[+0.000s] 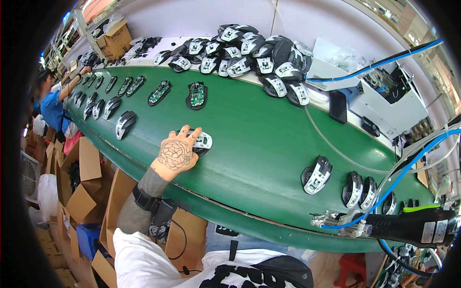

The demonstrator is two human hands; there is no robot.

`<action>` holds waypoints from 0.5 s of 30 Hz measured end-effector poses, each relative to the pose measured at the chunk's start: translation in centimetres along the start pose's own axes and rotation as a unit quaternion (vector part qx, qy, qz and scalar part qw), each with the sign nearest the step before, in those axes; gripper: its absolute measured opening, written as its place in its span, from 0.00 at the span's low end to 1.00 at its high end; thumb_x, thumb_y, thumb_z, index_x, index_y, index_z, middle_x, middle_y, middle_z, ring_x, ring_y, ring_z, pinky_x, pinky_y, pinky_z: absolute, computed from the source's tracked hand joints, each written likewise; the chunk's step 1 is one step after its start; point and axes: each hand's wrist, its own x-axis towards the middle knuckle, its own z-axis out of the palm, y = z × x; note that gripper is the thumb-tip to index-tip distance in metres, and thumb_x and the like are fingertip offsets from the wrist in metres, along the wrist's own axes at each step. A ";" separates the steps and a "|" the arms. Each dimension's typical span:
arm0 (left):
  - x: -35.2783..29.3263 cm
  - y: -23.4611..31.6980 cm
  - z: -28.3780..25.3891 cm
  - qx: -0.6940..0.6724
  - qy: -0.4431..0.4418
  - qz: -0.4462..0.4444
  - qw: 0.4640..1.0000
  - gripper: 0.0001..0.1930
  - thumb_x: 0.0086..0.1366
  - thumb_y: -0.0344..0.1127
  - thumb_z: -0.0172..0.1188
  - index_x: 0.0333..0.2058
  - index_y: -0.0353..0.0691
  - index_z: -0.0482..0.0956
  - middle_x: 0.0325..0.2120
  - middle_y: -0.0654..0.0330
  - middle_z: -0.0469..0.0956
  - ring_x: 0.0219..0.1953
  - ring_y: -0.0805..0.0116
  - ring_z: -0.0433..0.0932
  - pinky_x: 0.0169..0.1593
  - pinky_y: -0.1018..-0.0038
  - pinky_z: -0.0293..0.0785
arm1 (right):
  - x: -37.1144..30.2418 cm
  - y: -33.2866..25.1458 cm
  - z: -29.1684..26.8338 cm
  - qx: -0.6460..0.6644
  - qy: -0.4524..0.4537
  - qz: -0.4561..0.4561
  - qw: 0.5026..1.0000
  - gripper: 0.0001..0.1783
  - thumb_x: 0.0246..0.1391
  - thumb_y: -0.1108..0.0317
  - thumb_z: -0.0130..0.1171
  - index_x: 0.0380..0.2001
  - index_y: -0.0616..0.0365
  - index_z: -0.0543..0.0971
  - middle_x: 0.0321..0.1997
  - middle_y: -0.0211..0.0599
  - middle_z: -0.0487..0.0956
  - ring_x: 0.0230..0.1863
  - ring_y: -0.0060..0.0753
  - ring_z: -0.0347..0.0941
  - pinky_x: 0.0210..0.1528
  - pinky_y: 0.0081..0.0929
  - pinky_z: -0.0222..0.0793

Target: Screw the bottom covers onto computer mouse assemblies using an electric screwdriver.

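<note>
My left hand [175, 152], tattooed and with a black band at the wrist, reaches over the green belt. Its fingers lie over a grey-and-black computer mouse [203, 140] and grip it from the left; part of the mouse is hidden under the hand. My right hand does not show. Beyond the left hand, an opened mouse base with a green circuit board [197, 95] lies on the belt, and another such base [159, 93] is left of it. A closed mouse [126, 125] sits farther left.
A heap of mouse shells [238, 66] covers the back ledge. At right stand more mice [317, 175] and a black screwdriver-like tool [408, 226] with blue hoses. Cardboard boxes [86, 201] crowd the floor at left. A co-worker in blue [53, 108] works at the belt's far left.
</note>
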 end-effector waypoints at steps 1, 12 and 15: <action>0.0 -0.2 0.1 0.002 -0.004 0.003 1.000 0.34 0.45 0.31 0.58 0.56 0.51 0.63 0.52 0.52 0.65 0.43 0.46 0.71 0.47 0.58 0.71 | 0.2 0.1 0.1 -0.001 -0.005 -0.002 1.000 0.32 0.53 0.61 0.54 0.59 0.61 0.58 0.40 0.47 0.71 0.38 0.42 0.69 0.44 0.39 0.68; 2.4 -1.3 1.3 -0.024 0.151 -0.069 0.986 0.19 0.59 0.37 0.52 0.50 0.45 0.68 0.50 0.48 0.66 0.42 0.49 0.75 0.44 0.62 0.73 | 3.1 1.1 1.0 -0.009 -0.050 -0.024 0.998 0.32 0.53 0.61 0.54 0.59 0.60 0.59 0.39 0.47 0.72 0.37 0.42 0.70 0.43 0.39 0.68; 4.0 -0.3 1.6 -0.077 0.111 -0.119 0.984 0.26 0.61 0.53 0.48 0.52 0.43 0.67 0.50 0.46 0.66 0.45 0.49 0.74 0.47 0.61 0.71 | 3.8 1.6 1.0 -0.013 -0.062 -0.031 0.997 0.32 0.53 0.61 0.54 0.59 0.60 0.59 0.39 0.47 0.72 0.36 0.42 0.70 0.43 0.39 0.68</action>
